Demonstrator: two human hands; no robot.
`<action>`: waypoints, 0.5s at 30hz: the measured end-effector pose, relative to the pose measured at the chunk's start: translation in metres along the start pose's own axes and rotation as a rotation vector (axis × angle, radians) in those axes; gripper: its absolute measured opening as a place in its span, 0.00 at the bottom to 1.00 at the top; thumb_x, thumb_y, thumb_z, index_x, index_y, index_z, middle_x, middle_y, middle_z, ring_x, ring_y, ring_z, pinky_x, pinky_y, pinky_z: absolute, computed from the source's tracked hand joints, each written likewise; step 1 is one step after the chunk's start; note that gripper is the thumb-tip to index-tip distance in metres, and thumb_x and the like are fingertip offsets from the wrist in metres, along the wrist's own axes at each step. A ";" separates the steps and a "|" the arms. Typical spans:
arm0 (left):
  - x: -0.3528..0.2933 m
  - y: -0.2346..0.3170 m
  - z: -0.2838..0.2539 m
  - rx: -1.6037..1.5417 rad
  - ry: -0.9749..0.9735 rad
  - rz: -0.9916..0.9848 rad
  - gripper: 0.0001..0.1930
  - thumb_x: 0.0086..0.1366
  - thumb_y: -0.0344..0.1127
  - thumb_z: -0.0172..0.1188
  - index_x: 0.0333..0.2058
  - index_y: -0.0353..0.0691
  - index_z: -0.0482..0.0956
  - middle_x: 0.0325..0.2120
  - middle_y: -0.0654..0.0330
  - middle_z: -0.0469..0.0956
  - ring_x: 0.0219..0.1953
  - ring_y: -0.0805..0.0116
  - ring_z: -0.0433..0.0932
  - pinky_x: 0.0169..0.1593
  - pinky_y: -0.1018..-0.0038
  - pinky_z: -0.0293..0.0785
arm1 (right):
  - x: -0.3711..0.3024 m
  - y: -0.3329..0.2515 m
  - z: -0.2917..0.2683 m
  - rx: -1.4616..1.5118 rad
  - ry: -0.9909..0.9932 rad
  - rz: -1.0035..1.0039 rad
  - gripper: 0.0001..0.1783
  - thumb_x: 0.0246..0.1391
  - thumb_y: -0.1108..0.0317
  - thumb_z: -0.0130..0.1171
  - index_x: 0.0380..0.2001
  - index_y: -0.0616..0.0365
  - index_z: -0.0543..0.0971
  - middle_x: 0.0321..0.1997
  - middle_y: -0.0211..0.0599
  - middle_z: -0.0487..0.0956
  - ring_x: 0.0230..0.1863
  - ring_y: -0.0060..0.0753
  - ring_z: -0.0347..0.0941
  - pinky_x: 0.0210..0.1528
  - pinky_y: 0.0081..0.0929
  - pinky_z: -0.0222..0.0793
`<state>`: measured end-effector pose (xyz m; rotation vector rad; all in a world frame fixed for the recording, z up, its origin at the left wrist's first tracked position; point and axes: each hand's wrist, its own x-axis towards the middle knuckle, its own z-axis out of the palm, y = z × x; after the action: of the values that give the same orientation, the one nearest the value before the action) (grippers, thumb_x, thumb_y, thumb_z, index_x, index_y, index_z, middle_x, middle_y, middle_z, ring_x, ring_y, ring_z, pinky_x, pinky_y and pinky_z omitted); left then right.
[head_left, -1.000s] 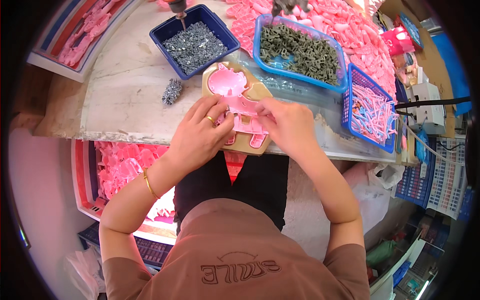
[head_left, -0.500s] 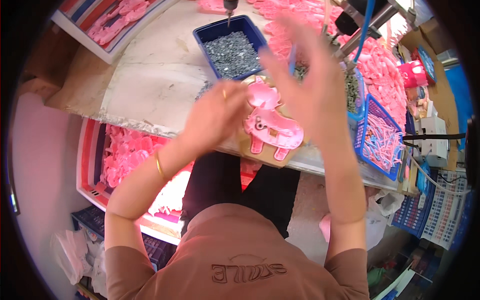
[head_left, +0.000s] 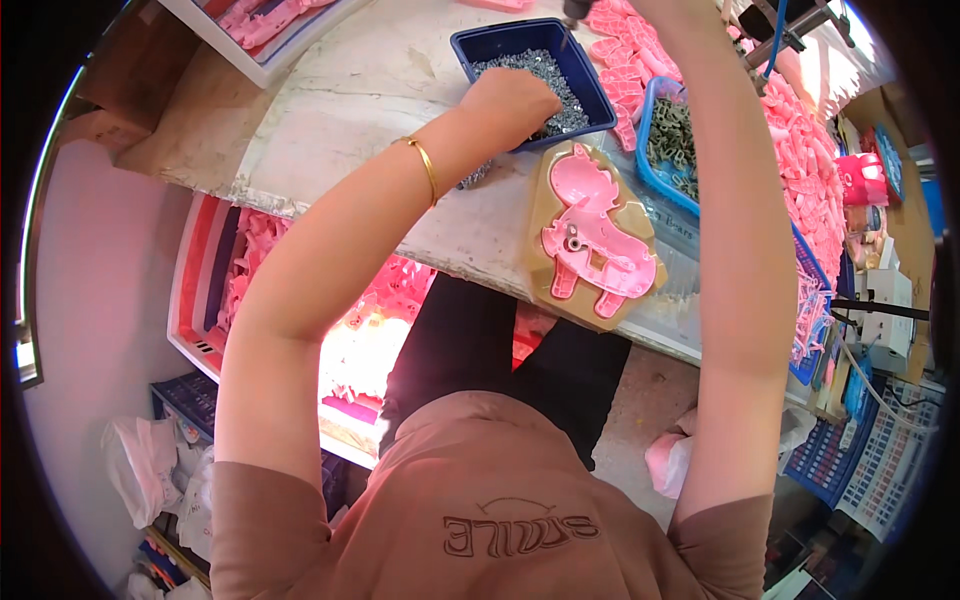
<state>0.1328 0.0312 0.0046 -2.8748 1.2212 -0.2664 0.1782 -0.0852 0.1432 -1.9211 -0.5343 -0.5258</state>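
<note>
My left hand is over the near side of a dark blue bin of small silvery metal pieces. Its fingers curl downward, and their tips are hidden. My right forearm stretches away past the top edge, so the hand itself is out of the picture. Between my arms lies a pink plastic animal-shaped shell, seated in a tan block at the bench's near edge. A small round metal part sits inside the shell. Neither arm touches the block.
A light blue tub of dark greenish pieces stands right of the block. Pink parts are heaped at the far right, near a blue basket. A dark tool tip hangs above the bin. A crate of pink parts is below the bench.
My left hand has gone from beside the shell to the bin. My right hand has moved from above the shell out past the top edge. The view has shifted, with the bench scene now further right.
</note>
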 end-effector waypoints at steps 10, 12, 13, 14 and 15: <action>0.012 -0.004 0.019 -0.133 -0.044 -0.073 0.16 0.56 0.48 0.66 0.36 0.44 0.80 0.34 0.57 0.81 0.43 0.55 0.79 0.44 0.60 0.78 | -0.033 -0.028 -0.029 0.074 -0.093 0.097 0.27 0.55 0.62 0.67 0.54 0.64 0.72 0.47 0.39 0.79 0.48 0.26 0.75 0.50 0.25 0.72; 0.015 0.011 0.018 -0.113 0.017 -0.118 0.05 0.55 0.35 0.63 0.31 0.43 0.82 0.31 0.55 0.82 0.40 0.55 0.81 0.40 0.60 0.80 | -0.050 -0.001 -0.065 -0.057 -0.089 0.131 0.31 0.55 0.58 0.68 0.56 0.64 0.72 0.46 0.38 0.79 0.48 0.26 0.76 0.53 0.26 0.70; 0.012 0.017 0.021 -0.081 0.125 -0.127 0.04 0.53 0.31 0.61 0.29 0.43 0.83 0.30 0.56 0.83 0.40 0.57 0.82 0.39 0.62 0.80 | -0.055 0.005 -0.075 -0.119 -0.088 0.148 0.32 0.55 0.55 0.68 0.56 0.63 0.72 0.46 0.37 0.80 0.48 0.26 0.76 0.55 0.26 0.69; 0.015 0.023 0.012 -0.074 0.064 -0.185 0.05 0.54 0.31 0.61 0.29 0.45 0.84 0.32 0.57 0.84 0.40 0.58 0.82 0.40 0.63 0.80 | -0.060 0.004 -0.079 -0.115 -0.061 0.165 0.33 0.55 0.55 0.67 0.57 0.64 0.71 0.46 0.37 0.79 0.48 0.27 0.76 0.54 0.26 0.69; 0.013 0.025 0.015 -0.108 0.125 -0.214 0.05 0.54 0.31 0.60 0.29 0.45 0.84 0.32 0.57 0.84 0.41 0.58 0.82 0.40 0.63 0.80 | -0.063 0.002 -0.079 -0.108 -0.038 0.180 0.33 0.55 0.55 0.67 0.57 0.65 0.71 0.46 0.37 0.79 0.47 0.27 0.76 0.54 0.27 0.69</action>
<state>0.1262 0.0043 -0.0096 -3.1290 0.9694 -0.4003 0.1188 -0.1670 0.1356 -2.0615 -0.3581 -0.4097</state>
